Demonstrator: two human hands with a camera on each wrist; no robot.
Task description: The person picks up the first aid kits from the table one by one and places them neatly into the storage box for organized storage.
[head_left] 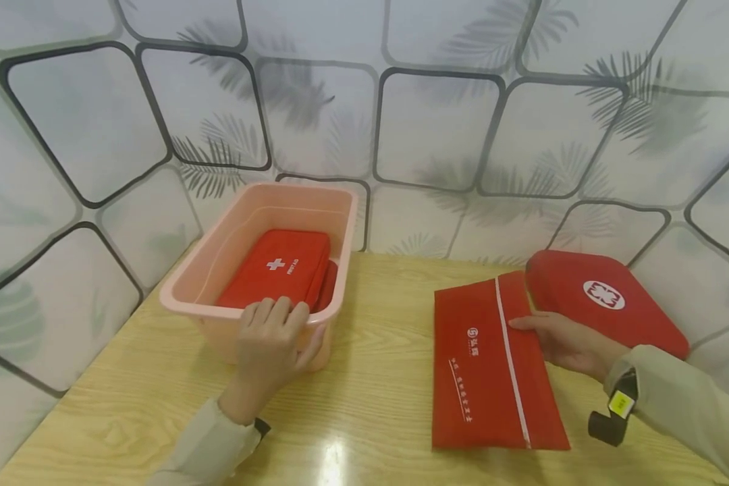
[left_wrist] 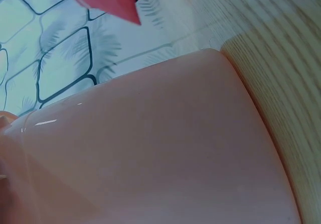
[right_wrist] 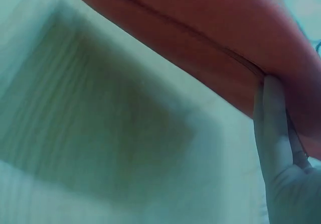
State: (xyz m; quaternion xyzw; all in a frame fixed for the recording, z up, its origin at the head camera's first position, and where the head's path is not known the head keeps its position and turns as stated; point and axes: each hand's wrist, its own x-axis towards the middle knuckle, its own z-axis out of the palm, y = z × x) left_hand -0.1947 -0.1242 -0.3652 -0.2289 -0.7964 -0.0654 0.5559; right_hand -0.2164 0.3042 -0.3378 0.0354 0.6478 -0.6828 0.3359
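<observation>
A pink plastic bin (head_left: 202,309) stands on the left of the table, and my left hand (head_left: 270,341) grips its near rim, fingers curled over the edge. Inside lies a red first aid bag (head_left: 261,273) with a white cross, partly covering another red item (head_left: 327,287). On the right, my right hand (head_left: 574,343) holds a flat red pouch (head_left: 480,378) by its right edge, thumb on top and fingers beneath. The pouch carries a white stripe and white lettering. In the right wrist view, the pouch (right_wrist: 190,43) is raised above the table, casting a shadow.
A red zip case (head_left: 638,314) with a round white emblem rests at the back right, just behind my right hand. Light wood tabletop (head_left: 376,378) lies between bin and pouch. A patterned wall covering (head_left: 437,135) closes off the back and sides.
</observation>
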